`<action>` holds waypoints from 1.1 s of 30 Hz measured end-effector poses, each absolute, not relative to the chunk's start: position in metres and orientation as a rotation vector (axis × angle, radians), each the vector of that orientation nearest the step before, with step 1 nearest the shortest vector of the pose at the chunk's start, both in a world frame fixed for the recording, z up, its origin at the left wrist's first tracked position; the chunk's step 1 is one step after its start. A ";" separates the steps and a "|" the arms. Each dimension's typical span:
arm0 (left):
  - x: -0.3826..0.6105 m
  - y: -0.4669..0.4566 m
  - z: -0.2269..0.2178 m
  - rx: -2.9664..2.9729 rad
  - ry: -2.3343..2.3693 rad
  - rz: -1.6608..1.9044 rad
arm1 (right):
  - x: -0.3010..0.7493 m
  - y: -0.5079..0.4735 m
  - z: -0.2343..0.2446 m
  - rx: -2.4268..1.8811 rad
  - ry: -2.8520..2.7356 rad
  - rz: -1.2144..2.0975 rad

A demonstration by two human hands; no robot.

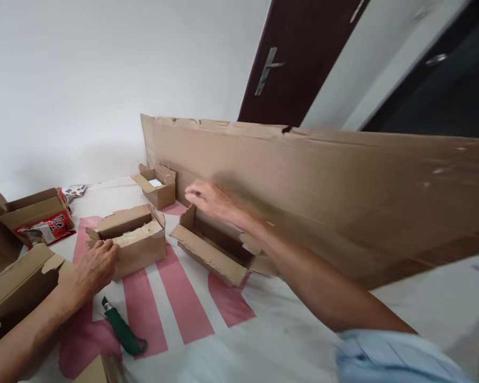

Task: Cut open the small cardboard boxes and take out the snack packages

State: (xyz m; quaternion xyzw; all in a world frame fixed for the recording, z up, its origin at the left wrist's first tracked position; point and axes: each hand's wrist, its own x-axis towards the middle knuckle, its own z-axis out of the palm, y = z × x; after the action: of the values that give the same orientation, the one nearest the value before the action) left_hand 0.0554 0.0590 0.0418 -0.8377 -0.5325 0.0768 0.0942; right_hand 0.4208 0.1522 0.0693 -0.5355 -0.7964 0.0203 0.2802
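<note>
At the near left corner of an open cardboard box (141,255), my left hand (99,260) has its fingers curled onto the wall. A pale, crumpled material (139,234) shows along that box's near inner side. My right hand (209,199), slightly blurred, is raised over the far end of a second open cardboard box (207,252); its fingers are curled together and I see nothing in them. That second box stands with its flaps spread. A utility knife (123,330) with a green handle lies on the cloth below my left hand, its dark blade tip pointing away from me.
A smaller open box (157,186) with something white inside stands farther back. At the left are a box (35,210) with red packets (50,229) and another open box (19,282). A tall cardboard panel (303,170) runs behind the boxes.
</note>
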 end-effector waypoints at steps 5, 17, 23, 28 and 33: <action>0.094 0.054 0.060 -2.359 -1.631 0.363 | 0.463 0.033 0.001 -1.593 -2.319 0.074; 0.167 -0.005 0.051 -3.046 -1.046 -0.140 | 0.459 -0.089 -0.039 -1.110 -2.256 -0.185; 0.179 -0.045 0.049 -3.134 -0.856 -0.201 | 0.471 -0.120 -0.032 -0.936 -2.123 -0.098; 0.174 -0.061 0.061 -3.136 -0.840 -0.122 | 0.483 -0.125 -0.041 -1.138 -1.823 -0.054; 0.172 -0.056 0.067 -3.152 -0.984 -0.021 | 0.485 -0.121 -0.055 -1.293 -1.608 0.281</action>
State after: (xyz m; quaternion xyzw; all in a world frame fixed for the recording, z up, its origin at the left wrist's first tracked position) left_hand 0.1720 -0.0564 0.0667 -0.9515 -0.2970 -0.0063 -0.0801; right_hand 0.4854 -0.1213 -0.0551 -0.5361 -0.6662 0.1166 0.5052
